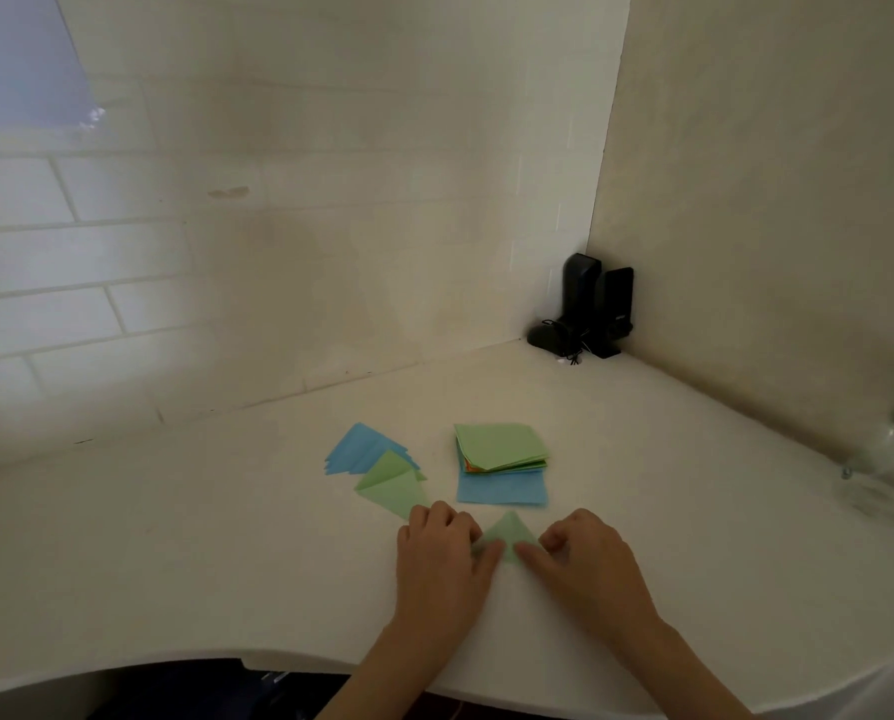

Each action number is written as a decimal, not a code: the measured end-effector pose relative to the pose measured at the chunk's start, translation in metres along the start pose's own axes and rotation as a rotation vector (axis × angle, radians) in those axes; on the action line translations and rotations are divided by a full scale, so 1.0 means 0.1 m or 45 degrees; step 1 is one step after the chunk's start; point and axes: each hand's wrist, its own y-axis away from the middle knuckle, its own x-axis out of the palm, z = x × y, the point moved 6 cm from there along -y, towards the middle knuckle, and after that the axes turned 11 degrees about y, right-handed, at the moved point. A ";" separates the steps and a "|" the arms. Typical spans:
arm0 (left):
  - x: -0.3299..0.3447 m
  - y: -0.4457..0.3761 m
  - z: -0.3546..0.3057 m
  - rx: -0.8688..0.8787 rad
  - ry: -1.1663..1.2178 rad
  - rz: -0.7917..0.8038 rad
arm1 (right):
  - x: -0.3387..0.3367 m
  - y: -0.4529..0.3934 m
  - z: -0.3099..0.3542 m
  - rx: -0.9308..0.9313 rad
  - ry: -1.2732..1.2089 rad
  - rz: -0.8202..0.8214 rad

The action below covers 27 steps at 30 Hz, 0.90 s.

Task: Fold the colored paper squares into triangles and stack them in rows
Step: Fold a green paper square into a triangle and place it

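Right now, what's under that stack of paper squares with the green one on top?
A blue sheet lies flat under the stack, sticking out toward the person. Orange edges show within the stack; the rest is covered.

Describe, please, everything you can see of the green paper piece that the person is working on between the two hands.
The green paper piece is pale green, thin and matte, already folded into a triangle whose apex points away from the person. It lies flat on the white counter near the front edge, just in front of the blue square. The left hand presses its left corner, and the right hand its right corner, with curled fingers; the lower edge is partly hidden.
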 end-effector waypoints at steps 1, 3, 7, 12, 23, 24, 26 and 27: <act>0.00 -0.01 -0.01 -0.003 -0.033 -0.008 | 0.01 0.00 0.00 0.009 0.005 -0.005; 0.03 -0.02 -0.02 -0.015 -0.080 -0.003 | 0.02 -0.01 -0.01 0.019 0.013 -0.022; 0.08 -0.05 0.05 -0.080 -0.001 0.047 | 0.02 0.00 -0.05 0.048 -0.019 -0.037; 0.02 -0.10 0.13 -0.144 0.278 0.139 | 0.01 -0.05 -0.10 0.039 -0.177 0.044; -0.09 -0.11 0.19 -0.243 0.590 0.225 | -0.11 0.02 -0.13 -0.067 -0.345 0.038; -0.10 -0.10 0.18 -0.244 0.573 0.226 | -0.12 0.03 -0.13 -0.058 -0.341 0.032; -0.09 -0.08 0.13 -0.201 0.474 0.209 | -0.11 0.03 -0.13 -0.051 -0.335 0.025; -0.08 -0.08 0.10 -0.162 0.390 0.206 | -0.11 0.03 -0.12 -0.050 -0.334 0.023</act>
